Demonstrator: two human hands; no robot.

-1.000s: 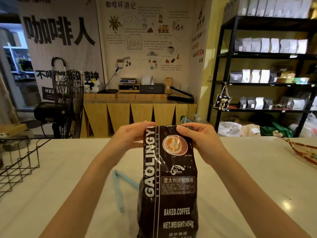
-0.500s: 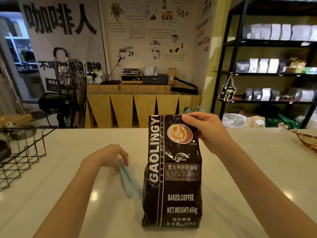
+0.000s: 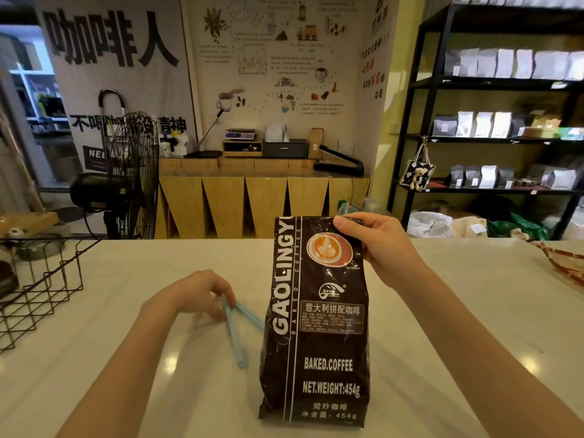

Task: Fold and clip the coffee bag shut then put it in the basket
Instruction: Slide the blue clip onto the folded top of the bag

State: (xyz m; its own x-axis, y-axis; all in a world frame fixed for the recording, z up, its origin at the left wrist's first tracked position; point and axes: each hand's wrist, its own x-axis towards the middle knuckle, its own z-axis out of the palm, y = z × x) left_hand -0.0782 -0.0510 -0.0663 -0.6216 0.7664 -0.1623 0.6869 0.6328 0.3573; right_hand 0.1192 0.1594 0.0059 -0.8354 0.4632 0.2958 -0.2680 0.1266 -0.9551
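A dark brown coffee bag [image 3: 319,343] with white lettering stands upright on the white counter, its top folded over. My right hand [image 3: 382,245] pinches the bag's folded top right corner. A light blue bag clip [image 3: 235,333] lies open in a V on the counter just left of the bag. My left hand [image 3: 199,295] rests on the clip's hinge end, fingers closed around it. The black wire basket [image 3: 47,289] stands at the counter's left edge.
The white counter [image 3: 458,311] stretches wide on both sides of the bag. A patterned object [image 3: 565,263] lies at the far right edge. Behind the counter are a black fan [image 3: 126,172], wooden cabinets and black shelves [image 3: 493,140] holding coffee bags.
My left hand let go of the bag's top and dropped to the blue clip on the counter. The right hand keeps the fold pinched. The view tilted down slightly.
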